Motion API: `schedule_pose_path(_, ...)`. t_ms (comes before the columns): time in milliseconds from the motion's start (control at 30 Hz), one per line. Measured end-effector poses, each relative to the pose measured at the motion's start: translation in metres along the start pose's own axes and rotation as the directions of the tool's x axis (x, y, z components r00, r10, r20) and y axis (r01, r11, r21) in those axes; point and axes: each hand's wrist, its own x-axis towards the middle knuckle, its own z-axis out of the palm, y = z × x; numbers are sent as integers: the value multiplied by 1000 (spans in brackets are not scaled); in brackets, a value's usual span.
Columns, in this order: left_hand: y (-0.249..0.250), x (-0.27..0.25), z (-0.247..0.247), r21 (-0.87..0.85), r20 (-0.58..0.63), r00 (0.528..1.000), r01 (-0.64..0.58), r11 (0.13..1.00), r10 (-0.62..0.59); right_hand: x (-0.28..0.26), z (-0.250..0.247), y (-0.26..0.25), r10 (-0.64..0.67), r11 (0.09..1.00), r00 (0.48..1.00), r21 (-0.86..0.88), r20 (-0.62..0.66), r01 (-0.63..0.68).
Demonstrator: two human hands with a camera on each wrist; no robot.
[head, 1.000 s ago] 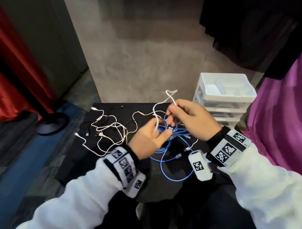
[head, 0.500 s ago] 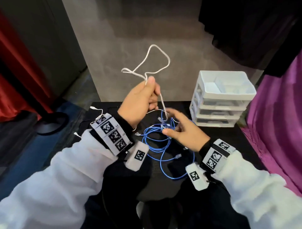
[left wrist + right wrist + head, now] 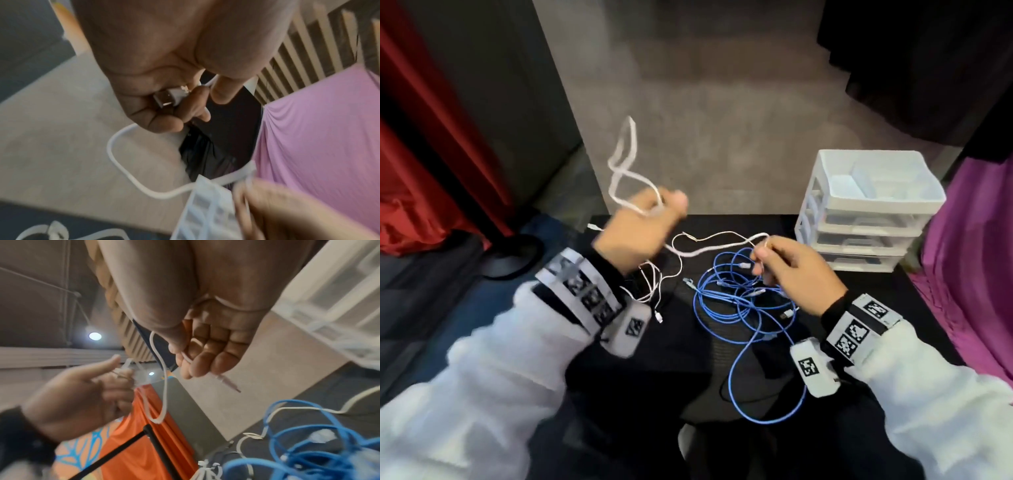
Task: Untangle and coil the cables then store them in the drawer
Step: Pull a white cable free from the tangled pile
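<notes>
The drawer unit [image 3: 866, 212] stands at the desk's [image 3: 722, 359] far right corner. A tangle of network cable [image 3: 739, 301] lies mid-desk, nearer the person than the unit and to its left. Left of that tangle lies a smaller bunch of thin cables [image 3: 654, 287]. Above the desk, the left hand [image 3: 640, 233] and the right hand [image 3: 794, 270] hold one cable [image 3: 709, 245] slung between them, its loops rising above the left hand.

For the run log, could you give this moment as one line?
left hand: holds white cable coils | right hand: pinches its end | blue cable: tangled
</notes>
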Motion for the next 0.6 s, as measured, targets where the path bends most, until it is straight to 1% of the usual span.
schedule_pose_path(33,-6,-14,20,-27,62,998,31,999,-29,0,4,-12,-34,998,999,49,18,33)
schedule_pose_path(67,-10,-28,39,-97,132,990,65,993,-52,0,9,-24,-68,993,997,96,30,65)
schedule_pose_path(100,-16,-40,57,-164,203,978,92,982,-57,0,13,-33,-90,988,996,128,30,85)
schedule_pose_path(133,-22,-49,71,-176,244,969,85,981,-40,-1,16,-41,-103,984,994,146,29,98)
schedule_pose_path(167,-29,-53,80,-146,265,964,61,987,-21,-1,19,-46,-104,983,994,157,24,99)
schedule_pose_path(233,-42,-51,84,-84,305,952,52,995,-24,-3,21,-50,-87,982,996,168,14,83)
schedule_pose_path(267,-47,-47,81,-35,307,951,50,998,-37,-5,20,-48,-69,985,998,162,11,66)
schedule_pose_path(333,-53,-38,68,101,263,962,49,994,-75,-8,17,-36,-14,996,1000,83,5,14)
schedule_pose_path(400,-57,-24,44,287,213,972,30,958,-95,-13,13,-20,38,999,999,25,29,-39)
schedule_pose_path(467,-57,-2,12,473,159,983,6,881,-92,-19,9,-6,95,995,993,24,67,-97)
schedule_pose_path(533,-56,21,-16,641,120,989,-12,767,-85,-24,5,7,136,991,988,-18,78,-135)
schedule_pose_path(567,-60,33,-27,701,105,990,-2,713,-100,-25,3,14,147,988,986,-54,75,-143)
schedule_pose_path(600,-71,44,-34,743,102,984,24,668,-149,-27,2,21,147,985,987,-99,67,-141)
